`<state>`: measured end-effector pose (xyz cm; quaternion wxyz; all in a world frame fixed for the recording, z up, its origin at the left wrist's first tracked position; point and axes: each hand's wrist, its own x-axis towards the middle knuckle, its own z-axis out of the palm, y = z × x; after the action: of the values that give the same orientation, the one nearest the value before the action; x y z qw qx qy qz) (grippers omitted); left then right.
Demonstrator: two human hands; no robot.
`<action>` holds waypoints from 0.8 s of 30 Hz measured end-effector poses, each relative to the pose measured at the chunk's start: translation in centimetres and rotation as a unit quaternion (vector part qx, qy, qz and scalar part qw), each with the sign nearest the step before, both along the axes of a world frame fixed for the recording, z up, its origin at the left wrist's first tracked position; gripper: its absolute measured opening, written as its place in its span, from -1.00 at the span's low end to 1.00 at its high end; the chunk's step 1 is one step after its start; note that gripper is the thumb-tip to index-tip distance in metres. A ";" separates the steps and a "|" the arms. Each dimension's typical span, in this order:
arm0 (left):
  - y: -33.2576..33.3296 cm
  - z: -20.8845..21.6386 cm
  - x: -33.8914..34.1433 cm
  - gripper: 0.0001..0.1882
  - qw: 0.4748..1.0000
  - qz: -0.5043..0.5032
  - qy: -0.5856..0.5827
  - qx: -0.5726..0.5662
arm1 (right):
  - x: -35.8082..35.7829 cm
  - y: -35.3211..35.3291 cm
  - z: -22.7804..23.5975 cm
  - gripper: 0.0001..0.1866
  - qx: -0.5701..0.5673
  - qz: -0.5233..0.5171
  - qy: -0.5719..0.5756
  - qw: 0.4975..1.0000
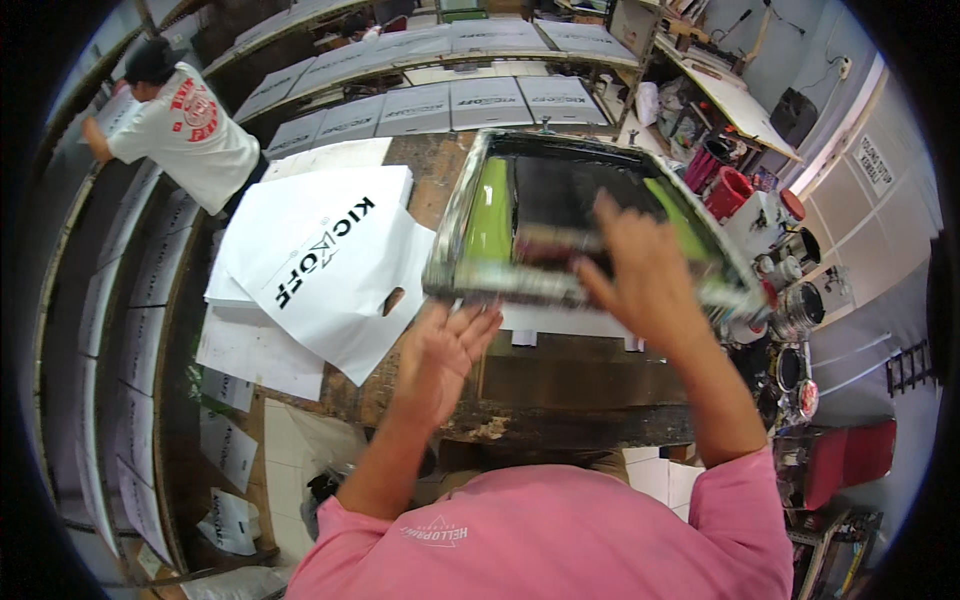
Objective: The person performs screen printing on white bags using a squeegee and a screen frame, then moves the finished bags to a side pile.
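Note:
A screen-printing frame with green-edged mesh and a dark middle lies on the wooden table in front of me. My left hand is palm up at its near left corner, fingers stretched and at its edge. Over the mesh, blurred by motion, is my right hand, its thumb and forefinger apart. Beside that thumb rests what looks like a squeegee with a reddish-brown handle. A white sheet shows partly under the frame. To the left is a stack of white die-cut handle bags with black print.
Racks with printed bags stand at the left, where a co-worker in a white shirt leans over. More printed bags lie on shelves behind the table. Cans of ink and a red tub crowd the right side.

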<state>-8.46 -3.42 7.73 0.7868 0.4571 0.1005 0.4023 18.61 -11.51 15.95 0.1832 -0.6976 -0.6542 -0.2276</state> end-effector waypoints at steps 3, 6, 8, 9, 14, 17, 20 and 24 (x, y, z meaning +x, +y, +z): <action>-2.8 -3.3 0.0 0.04 0.952 0.008 -0.031 -0.305 | 0.7 -3.6 -4.8 -0.60 -0.167 0.034 0.075 0.982; -2.4 -7.9 -1.4 0.12 0.953 -0.004 0.123 -0.278 | 0.4 -4.7 -9.3 -0.62 -0.212 0.043 0.162 0.963; -2.1 -9.7 -1.4 0.16 0.936 0.007 0.151 -0.317 | -0.2 -5.3 -11.6 -0.61 -0.229 0.034 0.188 0.954; -1.9 -10.6 -1.6 0.16 0.931 0.005 0.146 -0.334 | -0.8 -5.4 -12.5 -0.61 -0.221 0.024 0.179 0.958; -1.9 -12.8 -2.0 0.20 0.934 0.000 0.166 -0.318 | -0.9 -4.5 -15.3 -0.56 -0.205 0.028 0.164 0.964; -2.5 -13.0 -1.7 0.21 0.922 0.035 0.212 -0.321 | 1.8 -0.7 -16.5 -0.51 -0.168 0.034 0.139 0.975; -2.7 -13.3 -1.7 0.21 0.916 0.048 0.234 -0.322 | 5.4 4.3 -17.5 -0.58 -0.134 0.038 0.118 0.983; -2.8 -13.6 -2.1 0.23 0.915 0.050 0.240 -0.320 | 10.1 11.5 -19.0 -0.64 -0.108 0.029 0.101 0.989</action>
<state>-10.56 -6.24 -5.91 0.8223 0.2577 0.4323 0.2654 28.75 0.01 -3.04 0.1788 -0.7133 -0.6731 -0.0783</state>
